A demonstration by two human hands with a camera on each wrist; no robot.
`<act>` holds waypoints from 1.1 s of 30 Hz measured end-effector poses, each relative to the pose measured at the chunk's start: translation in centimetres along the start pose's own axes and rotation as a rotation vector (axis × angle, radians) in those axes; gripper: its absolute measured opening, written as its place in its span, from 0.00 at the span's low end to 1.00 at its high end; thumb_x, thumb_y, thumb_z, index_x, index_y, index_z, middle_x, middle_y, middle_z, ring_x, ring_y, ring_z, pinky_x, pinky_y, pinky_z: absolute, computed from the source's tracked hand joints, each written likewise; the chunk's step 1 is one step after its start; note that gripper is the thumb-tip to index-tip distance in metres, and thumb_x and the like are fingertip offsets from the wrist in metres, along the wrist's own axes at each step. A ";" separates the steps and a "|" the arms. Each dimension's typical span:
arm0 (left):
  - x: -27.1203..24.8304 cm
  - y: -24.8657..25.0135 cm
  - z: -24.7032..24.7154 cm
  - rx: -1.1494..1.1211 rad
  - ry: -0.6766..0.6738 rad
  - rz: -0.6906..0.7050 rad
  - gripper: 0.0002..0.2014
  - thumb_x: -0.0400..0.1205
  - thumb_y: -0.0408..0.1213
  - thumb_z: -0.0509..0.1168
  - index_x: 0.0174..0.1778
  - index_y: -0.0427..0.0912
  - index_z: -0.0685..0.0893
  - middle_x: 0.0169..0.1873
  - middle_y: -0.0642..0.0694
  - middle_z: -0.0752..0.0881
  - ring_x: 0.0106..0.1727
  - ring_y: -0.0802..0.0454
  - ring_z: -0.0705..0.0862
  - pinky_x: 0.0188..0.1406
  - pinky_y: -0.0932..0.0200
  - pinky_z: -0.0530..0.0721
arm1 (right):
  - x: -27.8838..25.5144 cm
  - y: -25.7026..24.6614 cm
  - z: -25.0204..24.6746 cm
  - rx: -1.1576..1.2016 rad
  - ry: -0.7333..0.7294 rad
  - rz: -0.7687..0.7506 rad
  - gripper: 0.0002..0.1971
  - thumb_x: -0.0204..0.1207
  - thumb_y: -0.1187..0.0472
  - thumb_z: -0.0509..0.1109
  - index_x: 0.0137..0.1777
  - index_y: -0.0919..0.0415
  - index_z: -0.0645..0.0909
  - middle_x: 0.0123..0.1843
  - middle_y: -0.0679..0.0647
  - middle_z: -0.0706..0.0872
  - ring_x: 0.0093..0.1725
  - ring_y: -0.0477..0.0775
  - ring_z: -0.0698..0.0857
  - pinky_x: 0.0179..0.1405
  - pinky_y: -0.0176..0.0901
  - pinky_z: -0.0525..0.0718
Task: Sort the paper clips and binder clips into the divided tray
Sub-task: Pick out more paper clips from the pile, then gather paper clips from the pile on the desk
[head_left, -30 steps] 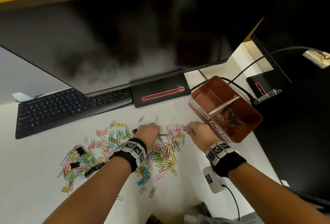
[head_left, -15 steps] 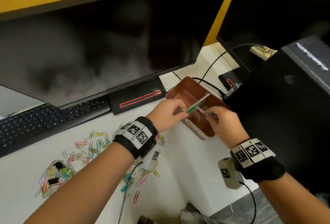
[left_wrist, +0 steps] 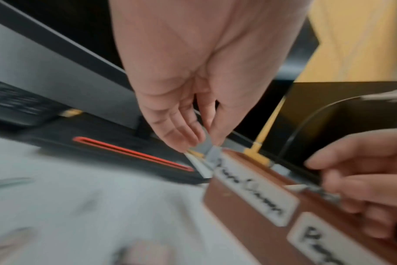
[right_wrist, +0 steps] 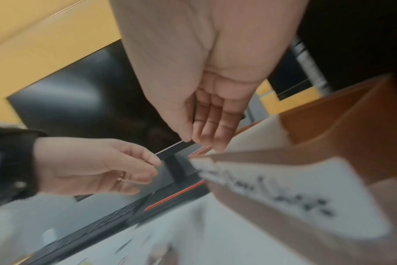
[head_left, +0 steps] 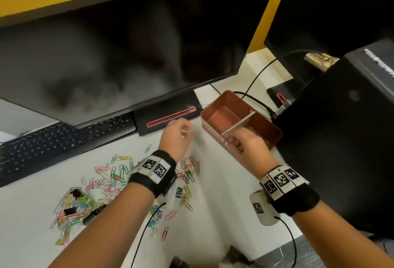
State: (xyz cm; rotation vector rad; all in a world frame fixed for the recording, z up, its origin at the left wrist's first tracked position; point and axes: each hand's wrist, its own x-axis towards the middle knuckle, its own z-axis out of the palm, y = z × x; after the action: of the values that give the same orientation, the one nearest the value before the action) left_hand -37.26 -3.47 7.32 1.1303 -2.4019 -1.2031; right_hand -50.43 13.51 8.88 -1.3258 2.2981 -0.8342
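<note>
**Sorting barely begun: one compartment filling, the other bare**

The right hand is hovering at the near wall of the divided tray, fingers loosely extended with the thumb lying against them; nothing can be made out in it, though blur leaves room for doubt. The left hand is hanging just left of the tray with relaxed fingers, and it too is showing no clip in its grasp.

Beyond the hands, the tray's right-hand compartment is holding a small heap of paper clips, mostly hidden behind the right hand, while the far compartment is showing only its bare floor.

On the desk, the bulk of the work is waiting: a wide scatter of coloured paper clips is lying near the left wrist, and the black binder clips are sitting further left in the pile, none of them yet sorted, as far as can be seen.
</note>
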 end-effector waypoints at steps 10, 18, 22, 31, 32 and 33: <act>0.2 -9.9 -2.9 0.262 -0.046 -0.349 0.21 0.75 0.42 0.71 0.62 0.39 0.78 0.58 0.40 0.82 0.59 0.47 0.81 0.55 0.63 0.72 | 4.2 -3.3 10.2 -0.134 -0.481 0.036 0.23 0.74 0.59 0.69 0.70 0.52 0.73 0.66 0.54 0.77 0.68 0.57 0.75 0.68 0.52 0.76; 2.0 -10.3 -1.7 0.260 -0.109 -0.371 0.08 0.77 0.37 0.69 0.50 0.39 0.85 0.53 0.39 0.85 0.56 0.42 0.82 0.58 0.56 0.79 | 6.2 -3.2 13.2 -0.038 -0.463 0.158 0.16 0.75 0.61 0.71 0.62 0.59 0.80 0.53 0.56 0.78 0.52 0.55 0.81 0.44 0.41 0.89; 2.2 -10.3 -2.0 0.328 -0.196 -0.330 0.07 0.80 0.35 0.65 0.49 0.38 0.86 0.53 0.38 0.85 0.56 0.40 0.82 0.60 0.53 0.79 | 6.6 -2.5 12.3 -0.004 -0.381 0.188 0.11 0.75 0.62 0.71 0.57 0.59 0.83 0.52 0.55 0.80 0.45 0.52 0.82 0.43 0.27 0.82; -0.6 -10.8 -5.6 0.297 -0.211 -0.296 0.07 0.77 0.30 0.63 0.48 0.44 0.80 0.39 0.47 0.84 0.40 0.52 0.79 0.43 0.62 0.74 | 5.8 -2.6 10.9 -0.167 -0.289 0.075 0.16 0.78 0.60 0.65 0.66 0.52 0.77 0.71 0.54 0.73 0.69 0.56 0.76 0.69 0.48 0.75; -0.9 -10.8 -5.7 0.316 -0.247 -0.298 0.06 0.78 0.30 0.63 0.47 0.45 0.80 0.40 0.46 0.85 0.42 0.51 0.80 0.44 0.61 0.76 | 5.6 -2.9 11.3 -0.223 -0.314 0.025 0.18 0.77 0.57 0.66 0.66 0.50 0.76 0.70 0.51 0.74 0.69 0.55 0.75 0.68 0.51 0.74; -1.3 -10.7 -5.6 0.336 -0.274 -0.302 0.06 0.78 0.30 0.63 0.46 0.45 0.81 0.43 0.45 0.85 0.45 0.49 0.81 0.46 0.60 0.78 | 5.4 -3.3 11.7 -0.286 -0.352 -0.014 0.19 0.75 0.53 0.68 0.67 0.49 0.76 0.69 0.49 0.76 0.69 0.55 0.74 0.67 0.53 0.72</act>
State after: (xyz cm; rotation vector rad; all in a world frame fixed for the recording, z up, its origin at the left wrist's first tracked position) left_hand -27.76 -9.71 2.96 1.5667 -2.7945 -1.1258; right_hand -44.35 3.91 2.03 -1.4699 2.1791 -0.2504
